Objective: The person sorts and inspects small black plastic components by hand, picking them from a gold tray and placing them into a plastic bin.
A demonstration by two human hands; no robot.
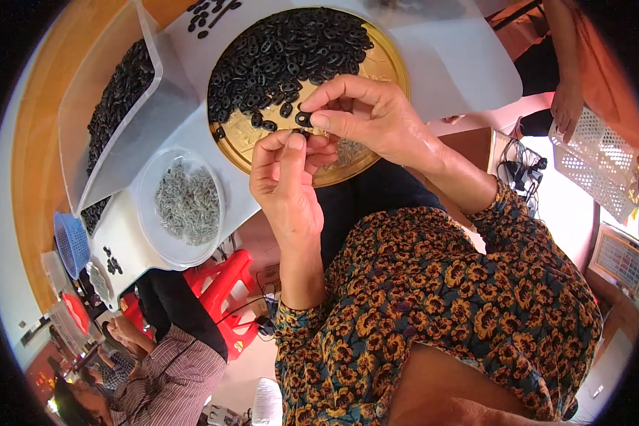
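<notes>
Over a round gold tray (394, 53), my right hand (380, 121) pinches a small black oval piece with a hole (303, 119) between thumb and forefinger. Close below it, my left hand (287, 174) has its thumb pressed to its fingers around a small dark piece (301, 132), mostly hidden by the fingertips. Many similar black oval pieces (284, 53) are heaped on the far part of the tray. A few loose ones (268, 125) lie by my fingertips. Small clear or silvery bits (349, 150) sit on the tray's near right side, partly behind my right hand.
Left of the tray stands a large clear bin (131, 153) holding black pieces. A round clear tub (181, 206) of small silvery-grey parts is nearer. Beyond are a blue basket (71, 245), a red stool (227, 298) and a seated co-worker (170, 373). Another person's hand (566, 106) shows at right.
</notes>
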